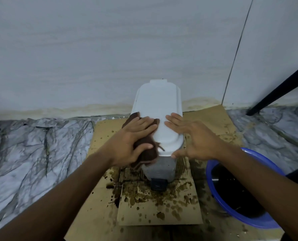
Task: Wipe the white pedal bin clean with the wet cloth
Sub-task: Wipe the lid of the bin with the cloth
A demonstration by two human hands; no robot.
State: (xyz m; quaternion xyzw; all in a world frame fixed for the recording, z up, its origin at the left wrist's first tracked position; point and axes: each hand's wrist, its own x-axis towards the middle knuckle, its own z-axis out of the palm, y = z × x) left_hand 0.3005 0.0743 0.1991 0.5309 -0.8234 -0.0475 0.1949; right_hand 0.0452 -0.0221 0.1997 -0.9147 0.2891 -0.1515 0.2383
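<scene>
The white pedal bin point(159, 105) stands upright on stained cardboard against the wall, lid closed, its dark pedal point(158, 184) facing me. A dark brown wet cloth point(147, 151) is draped over the lid's left front edge and hangs down the bin's side. My left hand point(132, 138) lies flat on the cloth, pressing it onto the lid with the thumb over it. My right hand point(191, 136) rests on the lid's right side, fingers spread, thumb along the front rim.
The cardboard sheet point(160, 211) under the bin is spattered with brown stains. A blue basin point(238, 193) holding dark water sits at the right. A black furniture leg point(280, 89) slants at the far right. Marble floor point(31, 153) lies to the left.
</scene>
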